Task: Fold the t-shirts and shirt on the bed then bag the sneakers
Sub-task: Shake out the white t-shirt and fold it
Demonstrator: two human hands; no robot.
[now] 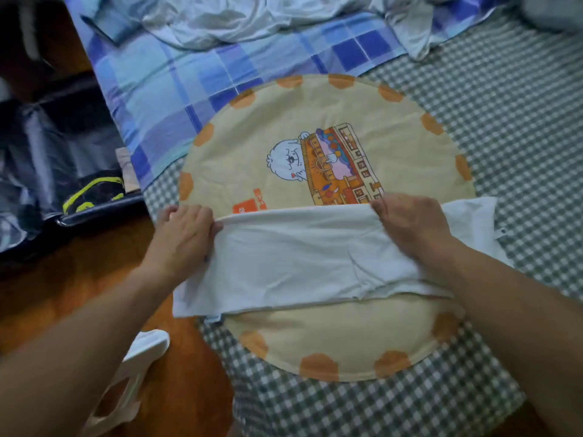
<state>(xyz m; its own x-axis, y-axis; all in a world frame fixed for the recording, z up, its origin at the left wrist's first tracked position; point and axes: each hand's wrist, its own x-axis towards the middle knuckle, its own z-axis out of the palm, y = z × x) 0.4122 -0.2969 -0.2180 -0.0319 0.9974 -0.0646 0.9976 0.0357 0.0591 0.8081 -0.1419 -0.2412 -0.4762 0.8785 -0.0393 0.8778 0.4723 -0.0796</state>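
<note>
Head view: I see the white t-shirt (pixel 293 260) folded into a band across a round yellow cushion (pixel 315 137) on the checked bed (pixel 520 121). Left hand (pixel 183 234) pinches its 9 o'clock end; right hand (pixel 410 225) grips its upper edge toward 3 o'clock.

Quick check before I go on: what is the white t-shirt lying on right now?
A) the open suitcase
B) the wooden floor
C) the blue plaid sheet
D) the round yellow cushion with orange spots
D: the white t-shirt lies across the round yellow cushion, with the left hand and right hand holding its far folded edge.
</note>
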